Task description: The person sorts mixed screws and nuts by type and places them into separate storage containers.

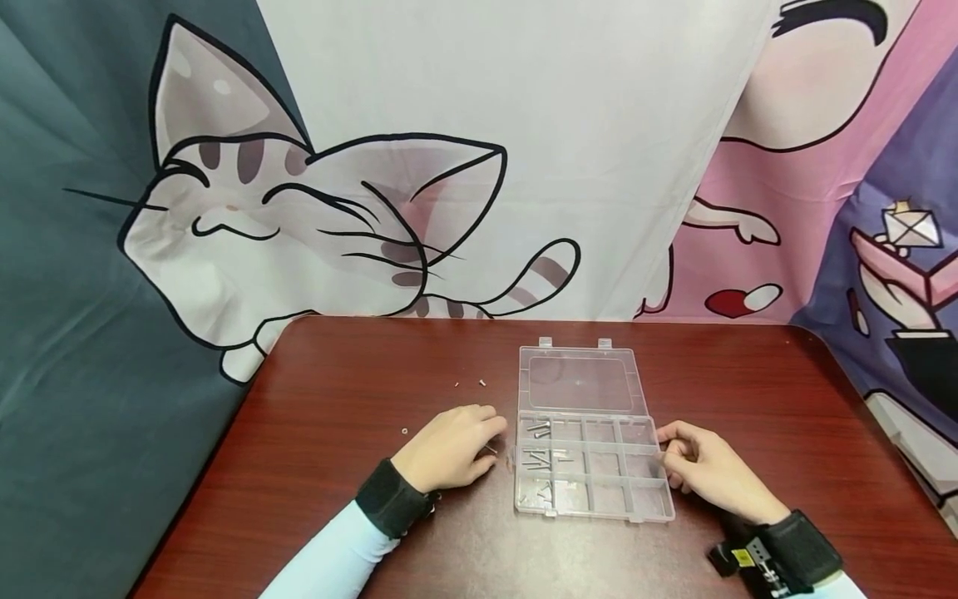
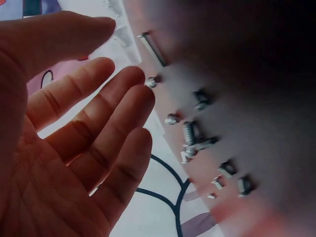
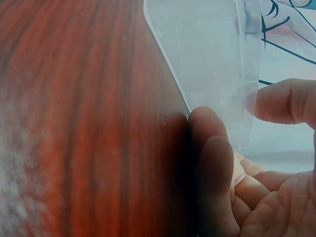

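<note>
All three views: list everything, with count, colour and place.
table: one, reddish-brown, foreground
compartment box: one, clear, lid open, mid-table
boxed screws: several, silver, mostly left-column compartments
loose screws: several, exact count blurred, silver, table left of box
nut-like ring: one, pale, table, left side
cartoon-print backdrop: one, teal, white, pink and violet, behind table
wrist straps: two, black, one per wrist
wrist camera: one clear, black, right wrist
sleeves: two, light blue, forearms
left hand: one, bare, left of box
right hand: one, bare, fingers pinching box's right edge
</note>
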Motion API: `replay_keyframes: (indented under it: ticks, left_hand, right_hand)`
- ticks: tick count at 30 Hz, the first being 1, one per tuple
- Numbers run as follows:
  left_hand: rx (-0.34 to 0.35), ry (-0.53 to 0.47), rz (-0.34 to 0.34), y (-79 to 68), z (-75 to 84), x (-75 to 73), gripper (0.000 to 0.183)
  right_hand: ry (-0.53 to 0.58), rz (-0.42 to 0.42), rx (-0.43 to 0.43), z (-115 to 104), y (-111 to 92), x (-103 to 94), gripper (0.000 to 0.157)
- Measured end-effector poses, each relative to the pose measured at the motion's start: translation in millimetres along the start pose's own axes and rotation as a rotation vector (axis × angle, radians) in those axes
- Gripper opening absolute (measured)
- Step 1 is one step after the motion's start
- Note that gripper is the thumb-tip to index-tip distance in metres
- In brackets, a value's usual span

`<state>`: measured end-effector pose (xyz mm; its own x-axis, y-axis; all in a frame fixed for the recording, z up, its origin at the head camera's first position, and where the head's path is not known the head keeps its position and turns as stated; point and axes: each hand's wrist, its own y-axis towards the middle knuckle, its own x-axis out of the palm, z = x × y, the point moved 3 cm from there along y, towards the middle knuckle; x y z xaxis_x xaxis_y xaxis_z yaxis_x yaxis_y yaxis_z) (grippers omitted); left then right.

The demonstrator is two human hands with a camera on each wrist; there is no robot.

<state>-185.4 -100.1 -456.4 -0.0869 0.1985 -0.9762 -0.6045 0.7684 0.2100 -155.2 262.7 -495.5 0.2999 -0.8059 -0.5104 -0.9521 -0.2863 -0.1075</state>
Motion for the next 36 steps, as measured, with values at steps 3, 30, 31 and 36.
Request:
replay_keyframes:
  ticks: [3,30,31,36]
  left_hand:
    - [0.009,0.006,-0.01,0.0,-0.3,4.8,0.018]
    - [-0.002,0.057,0.041,0.8,-2.9,0.7,0.014]
    - [-0.003,0.042,0.043,1.4,-1.9,-1.0,0.014]
    - [0.003,-0.008,0.042,8.4,7.5,-7.8,0.015]
  right_hand:
    - [0.009,-0.003,-0.001,0,0,0.1,0.038]
    - [-0.006,0.009,0.002,-2,-1,0.9,0.034]
    - [-0.004,0.009,-0.002,-2,-1,0.9,0.034]
    - [0.009,0.002,-0.014,-1,-1,0.4,0.035]
